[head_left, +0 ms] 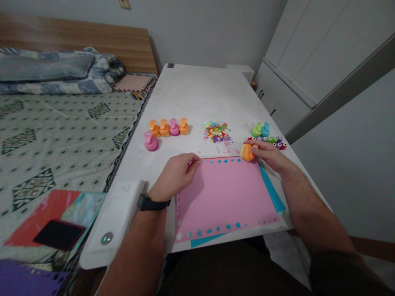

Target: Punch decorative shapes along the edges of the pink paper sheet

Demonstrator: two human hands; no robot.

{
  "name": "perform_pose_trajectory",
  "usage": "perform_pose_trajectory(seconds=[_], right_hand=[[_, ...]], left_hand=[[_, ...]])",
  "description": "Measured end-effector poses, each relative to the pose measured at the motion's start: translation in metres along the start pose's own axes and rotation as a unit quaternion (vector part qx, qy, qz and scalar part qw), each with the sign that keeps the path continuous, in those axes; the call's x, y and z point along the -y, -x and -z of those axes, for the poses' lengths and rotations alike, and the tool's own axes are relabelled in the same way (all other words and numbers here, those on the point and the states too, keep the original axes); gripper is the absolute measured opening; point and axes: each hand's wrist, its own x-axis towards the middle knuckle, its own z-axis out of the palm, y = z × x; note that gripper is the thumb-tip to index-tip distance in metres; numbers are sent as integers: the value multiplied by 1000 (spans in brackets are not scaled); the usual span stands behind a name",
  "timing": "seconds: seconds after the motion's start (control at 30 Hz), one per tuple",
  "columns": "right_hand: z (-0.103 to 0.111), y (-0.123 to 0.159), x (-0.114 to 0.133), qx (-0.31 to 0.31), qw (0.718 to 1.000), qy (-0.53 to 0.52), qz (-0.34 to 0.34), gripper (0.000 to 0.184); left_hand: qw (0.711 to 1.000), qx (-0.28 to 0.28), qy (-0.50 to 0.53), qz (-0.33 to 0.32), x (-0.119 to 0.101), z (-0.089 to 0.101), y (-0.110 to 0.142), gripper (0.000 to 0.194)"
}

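Observation:
A pink sheet of paper [228, 193] lies on the white table, with small shapes cut out along its far, left and near edges. Blue paper [271, 187] shows beneath it. My left hand [182, 172] pinches the sheet's far left corner between thumb and fingers. At the far right corner my right hand [267, 154] grips an orange craft punch [247, 152], which sits over the paper's edge. Whether the paper is inside the punch's slot I cannot tell. Beyond the sheet is a pile of coloured paper cut-outs [217, 131], with pink bits scattered on its near side.
Orange punches [164, 128] and pink punches [151, 141] stand at the left. A green punch [256, 130], a blue punch [265, 129] and several small punches [273, 140] are at the right. A white device [114, 218] lies at the table's left edge; a bed [68, 135] adjoins.

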Motion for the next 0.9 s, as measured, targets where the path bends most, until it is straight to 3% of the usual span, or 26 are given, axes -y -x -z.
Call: perform_pose_trajectory(seconds=[0.43,0.9], right_hand=[[-4,1,3,58,998,5,-34,42],[-8,2,4,59,997,-13,-40,41]], left_hand=[[1000,-9,-3,16,1,-1,0,27],[1000,-7,-2,27,-1,0,0,27]])
